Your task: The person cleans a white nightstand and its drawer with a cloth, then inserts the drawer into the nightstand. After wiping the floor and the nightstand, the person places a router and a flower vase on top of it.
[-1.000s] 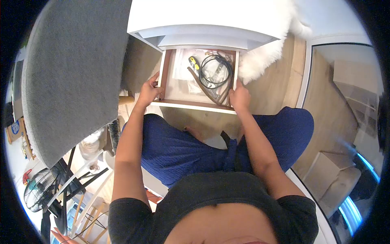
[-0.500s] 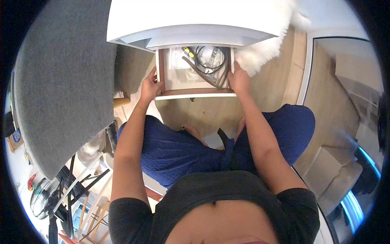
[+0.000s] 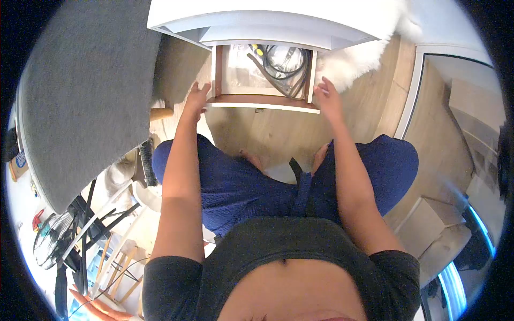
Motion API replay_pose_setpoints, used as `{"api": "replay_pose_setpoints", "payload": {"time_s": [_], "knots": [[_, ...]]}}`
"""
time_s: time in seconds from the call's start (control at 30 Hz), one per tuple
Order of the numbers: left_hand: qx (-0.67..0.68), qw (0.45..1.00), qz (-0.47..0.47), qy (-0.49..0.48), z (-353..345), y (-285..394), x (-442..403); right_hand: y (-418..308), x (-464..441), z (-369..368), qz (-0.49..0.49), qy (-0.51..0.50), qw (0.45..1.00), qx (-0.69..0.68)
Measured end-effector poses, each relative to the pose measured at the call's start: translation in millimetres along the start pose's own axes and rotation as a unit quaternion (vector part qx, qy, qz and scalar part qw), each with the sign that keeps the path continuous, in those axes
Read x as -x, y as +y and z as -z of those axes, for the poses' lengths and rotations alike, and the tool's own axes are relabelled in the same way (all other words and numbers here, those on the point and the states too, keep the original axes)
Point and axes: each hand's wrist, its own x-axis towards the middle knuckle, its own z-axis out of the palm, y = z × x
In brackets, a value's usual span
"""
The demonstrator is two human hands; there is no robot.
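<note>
A white drawer point(image 3: 265, 106) with a brown inner edge is pulled out from the white cabinet point(image 3: 267, 21). Inside it lie a coiled black cable point(image 3: 266, 67), a long brown curved strip point(image 3: 270, 79), clear plastic bags and a partly hidden yellow-and-black object point(image 3: 258, 50). My left hand point(image 3: 197, 101) is beside the drawer's left front corner, fingers apart and holding nothing. Just off the right front corner, my right hand point(image 3: 327, 97) is also open, its fingers spread and slightly blurred.
White fur point(image 3: 353, 67) lies right of the drawer. A large grey upholstered surface point(image 3: 85, 91) fills the left side. A glass door frame point(image 3: 409, 101) stands at right. Lower left are a fan point(image 3: 53, 241) and thin-legged furniture.
Both hands have let go of the drawer's sides and moved slightly outward. The drawer and cabinet appear higher in the view, and the drawer seems pushed in a little.
</note>
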Motion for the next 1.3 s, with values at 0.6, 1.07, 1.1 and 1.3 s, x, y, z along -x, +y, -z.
{"api": "replay_pose_setpoints", "payload": {"time_s": [0.6,1.07,1.1,1.3], "knots": [[0.229,0.971,0.042,-0.062,-12,30,-6,-30,13,12,0.167,-0.051,0.956,0.234],[0.262,0.961,0.017,-0.085,-15,11,-9,-102,-38,-172,0.25,-0.247,0.821,0.449],[0.276,0.957,0.013,-0.09,-15,9,-11,-98,-43,-183,0.253,-0.25,0.822,0.445],[0.287,0.953,0.023,-0.09,-16,4,-16,-74,-57,-205,0.365,-0.216,0.775,0.469]]}}
